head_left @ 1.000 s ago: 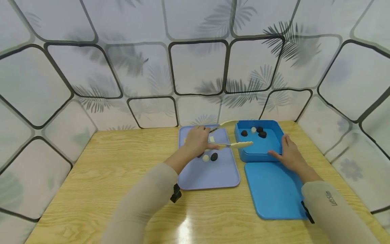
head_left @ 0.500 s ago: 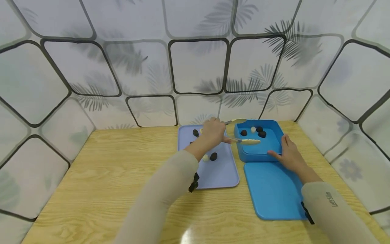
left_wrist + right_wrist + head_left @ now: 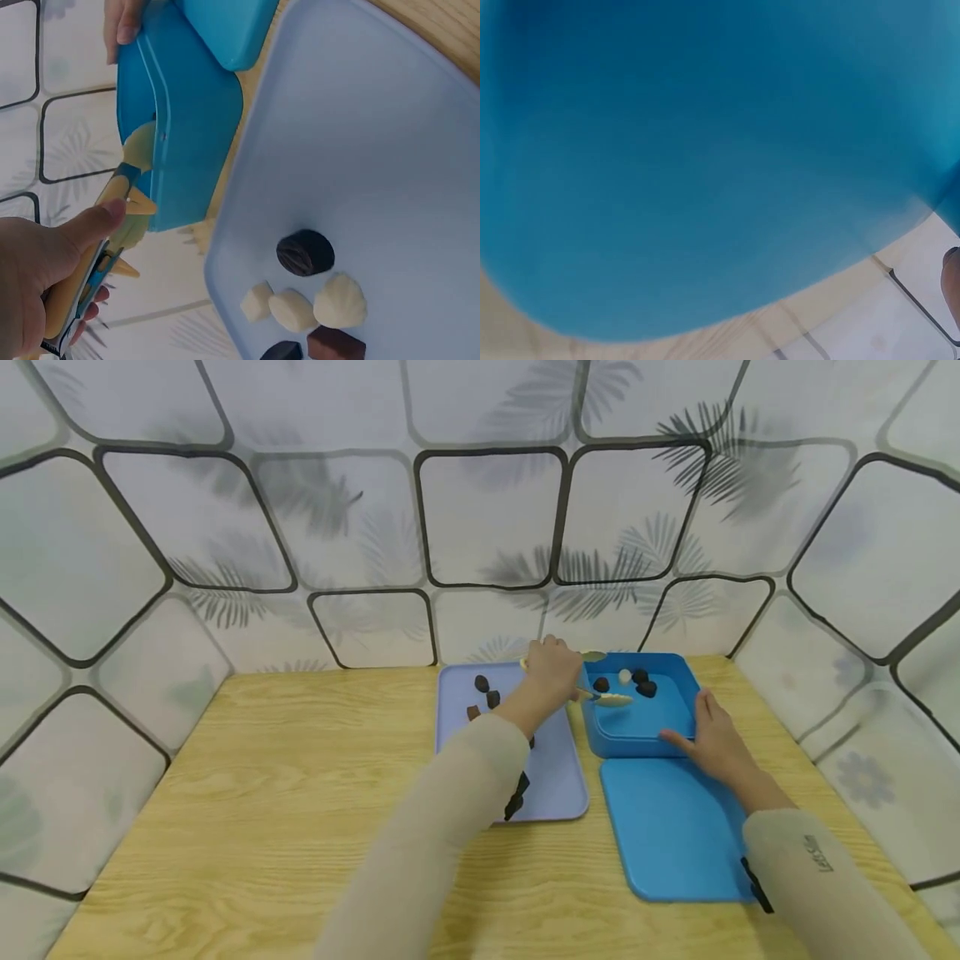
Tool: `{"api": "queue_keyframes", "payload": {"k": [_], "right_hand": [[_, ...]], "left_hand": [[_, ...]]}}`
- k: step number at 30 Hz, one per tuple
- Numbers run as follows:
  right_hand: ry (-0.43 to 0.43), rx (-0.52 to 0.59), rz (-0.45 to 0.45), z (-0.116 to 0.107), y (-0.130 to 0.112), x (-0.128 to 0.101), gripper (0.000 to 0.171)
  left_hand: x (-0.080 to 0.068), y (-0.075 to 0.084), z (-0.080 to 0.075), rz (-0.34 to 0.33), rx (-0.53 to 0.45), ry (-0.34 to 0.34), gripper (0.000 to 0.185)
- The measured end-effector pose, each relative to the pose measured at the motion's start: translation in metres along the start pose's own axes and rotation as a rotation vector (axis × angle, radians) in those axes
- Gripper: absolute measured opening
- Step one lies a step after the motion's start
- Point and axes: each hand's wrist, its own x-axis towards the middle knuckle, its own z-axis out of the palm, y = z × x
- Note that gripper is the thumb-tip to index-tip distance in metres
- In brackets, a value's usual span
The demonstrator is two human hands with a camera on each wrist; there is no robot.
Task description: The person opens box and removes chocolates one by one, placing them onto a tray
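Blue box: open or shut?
Open: the head view shows dark pieces inside the blue box and the blue lid lying beside it.

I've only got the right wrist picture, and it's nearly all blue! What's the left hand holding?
Observer: In the head and left wrist views, the left hand grips a pair of tongs.

Child: Cool! Is there a box, and what's in it?

Observer: Yes, the head view shows three dark pieces and one pale piece inside a blue box.

Child: Is anything next to the box?

Observer: Yes, a lilac tray lies to its left in the head view, with more small pieces on it.
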Motion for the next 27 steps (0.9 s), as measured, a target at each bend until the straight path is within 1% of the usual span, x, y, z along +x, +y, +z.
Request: {"api": "queue_keyframes", "payload": {"k": [3, 5, 8, 9, 11, 13, 16, 20, 24, 27], "right_hand": [[-0.004, -0.007, 0.013, -0.001, 0.001, -0.003, 0.107], [-0.005, -0.018, 0.026, 0.0, 0.003, -0.005, 0.107], [-0.007, -0.02, 0.033, 0.002, 0.004, -0.006, 0.107], [-0.007, -0.018, 0.031, 0.003, 0.005, -0.006, 0.107], [-0.008, -0.012, 0.027, 0.004, 0.004, -0.006, 0.107], [-0.009, -0.007, 0.025, 0.005, 0.003, -0.005, 0.107], [-0.006, -0.012, 0.029, 0.005, 0.0, -0.003, 0.108], [-0.013, -0.009, 0.028, 0.004, -0.003, -0.002, 0.108], [-0.009, -0.017, 0.025, 0.001, -0.004, -0.001, 0.108], [-0.002, -0.026, 0.024, -0.002, -0.004, 0.0, 0.107]], "left_hand": [[0.003, 0.01, -0.005, -0.002, -0.001, -0.002, 0.046], [0.003, 0.017, -0.007, 0.006, 0.014, -0.002, 0.044], [0.003, 0.025, -0.008, 0.034, 0.093, -0.01, 0.045], [0.002, 0.027, -0.008, 0.046, 0.124, -0.011, 0.041], [0.001, 0.031, -0.009, 0.067, 0.184, -0.002, 0.028], [0.0, 0.033, -0.009, 0.073, 0.217, 0.012, 0.018], [0.0, 0.036, -0.01, 0.055, 0.201, 0.029, 0.022], [0.001, 0.035, -0.007, 0.035, 0.147, 0.027, 0.021], [0.001, 0.032, -0.003, 0.037, 0.082, 0.058, 0.025], [0.002, 0.029, 0.0, 0.049, 0.032, 0.084, 0.024]]}}
